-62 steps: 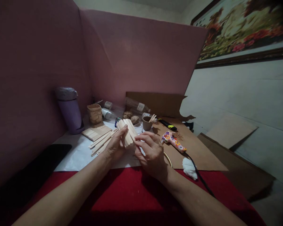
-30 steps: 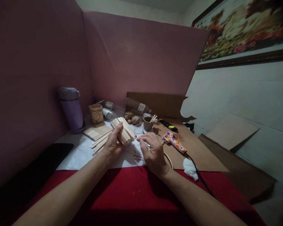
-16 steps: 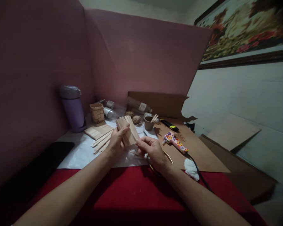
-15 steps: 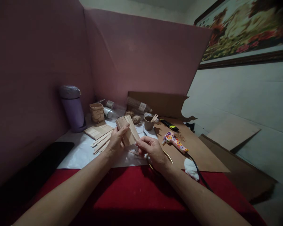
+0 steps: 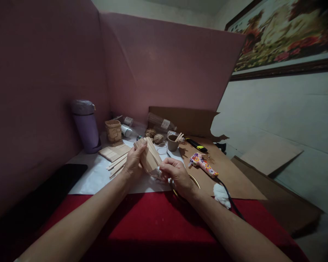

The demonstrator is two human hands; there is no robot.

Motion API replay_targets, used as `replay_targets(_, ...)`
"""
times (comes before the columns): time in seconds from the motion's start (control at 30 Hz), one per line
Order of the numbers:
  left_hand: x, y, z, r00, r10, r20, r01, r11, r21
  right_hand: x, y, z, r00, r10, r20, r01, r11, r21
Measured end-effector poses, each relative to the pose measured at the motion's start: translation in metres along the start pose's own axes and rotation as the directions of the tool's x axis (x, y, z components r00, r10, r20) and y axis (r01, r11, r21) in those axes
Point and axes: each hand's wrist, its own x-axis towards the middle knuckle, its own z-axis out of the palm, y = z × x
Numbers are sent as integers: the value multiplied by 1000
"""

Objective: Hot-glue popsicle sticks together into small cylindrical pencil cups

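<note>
My left hand is closed round a panel of wooden craft sticks, its thumb lying across the face. The panel is tilted and held above the white paper. At its lower right corner, my right hand pinches the end of the sticks between thumb and fingers; whether it grips one stick or the whole edge cannot be made out. Left of the panel lie several loose craft sticks and a flat craft-stick panel. A gold-coloured ring shows partly behind my right hand.
A flowered glue gun with a cord and a white cloth lie at right. Behind are a cutter knife, a cup of sticks, twine balls, plastic bottles, a small box and a purple tumbler.
The panel has shifted slightly down and turned a little in my hands. Both hands keep hold in nearly the same place. The view has moved very slightly.
</note>
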Motion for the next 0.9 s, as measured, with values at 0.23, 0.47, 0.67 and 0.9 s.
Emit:
replay_targets(0.23, -2, 4, 0, 995, -38, 96, 39, 999, -1, -7, 4, 1, 883, -463, -81, 300, 687, -662)
replay_targets(0.47, -6, 12, 2, 983, -135, 128, 137, 990, -11, -8, 2, -2, 849, -520, -89, 336, 664, -668)
replay_targets(0.67, -3, 23, -1, 977, -141, 157, 146, 989, -25, -2, 8, -3, 936, -287, -202, 197, 907, -374)
replay_targets(0.9, 0, 36, -4, 981, -70, 179, 81, 995, -59, 2, 8, -4, 958, -204, -203, 111, 913, -393)
